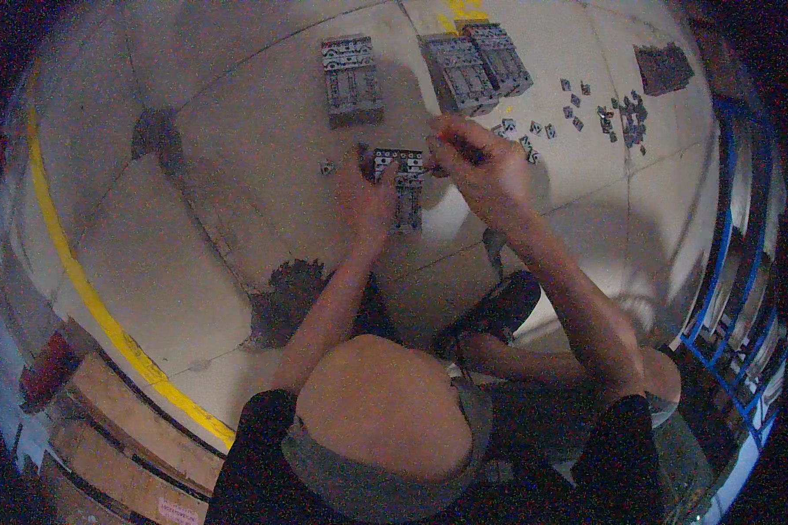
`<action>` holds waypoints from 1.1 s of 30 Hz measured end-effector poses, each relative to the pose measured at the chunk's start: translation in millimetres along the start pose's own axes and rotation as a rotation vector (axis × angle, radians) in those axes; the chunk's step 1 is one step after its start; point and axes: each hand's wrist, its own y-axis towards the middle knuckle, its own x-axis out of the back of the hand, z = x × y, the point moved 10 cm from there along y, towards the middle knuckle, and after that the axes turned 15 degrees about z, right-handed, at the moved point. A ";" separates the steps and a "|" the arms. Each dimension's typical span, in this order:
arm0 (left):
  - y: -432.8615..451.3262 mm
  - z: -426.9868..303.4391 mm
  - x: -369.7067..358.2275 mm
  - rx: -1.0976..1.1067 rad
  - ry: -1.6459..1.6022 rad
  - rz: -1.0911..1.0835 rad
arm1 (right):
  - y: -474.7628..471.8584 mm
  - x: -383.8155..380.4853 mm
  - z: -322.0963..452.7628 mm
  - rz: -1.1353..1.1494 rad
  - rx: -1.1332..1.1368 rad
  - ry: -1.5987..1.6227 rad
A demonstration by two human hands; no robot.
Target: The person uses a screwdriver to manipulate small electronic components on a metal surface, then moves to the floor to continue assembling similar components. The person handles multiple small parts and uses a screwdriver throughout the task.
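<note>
A grey modular electrical unit (407,203) lies on the floor before me, with a row of round terminal-like spots along its far end. My left hand (368,203) grips its left side, fingers reaching over its face; the hand is somewhat blurred. Just right of the unit is my right hand (489,167), its fingers curled around a slim hand tool (467,148), dark with a red part, perhaps a screwdriver. Its tip is near the unit's right edge, but contact cannot be made out. A small metal part (328,168) rests left of my left hand.
Similar units lie farther off: one (352,80) ahead, two (459,73) side by side to its right. Several small metal pieces (572,118) are scattered at right, near a dark flat piece (663,68). Blue metal racking (722,262) borders the right; wooden boards (131,420) lie lower left.
</note>
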 end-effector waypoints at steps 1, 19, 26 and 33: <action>-2.0 -2.4 1.5 -0.043 -0.018 0.001 | -1.7 -2.8 -3.7 0.009 0.027 -0.035; -18.0 11.5 -6.9 -0.057 -0.108 0.076 | 5.7 -3.8 -8.0 0.042 0.100 -0.211; -17.2 14.4 -7.8 -0.072 -0.027 0.068 | 1.3 -28.2 29.4 0.365 0.371 -0.494; -16.1 17.1 -11.0 -0.068 -0.041 0.092 | 20.7 -46.5 24.2 0.854 0.170 -0.539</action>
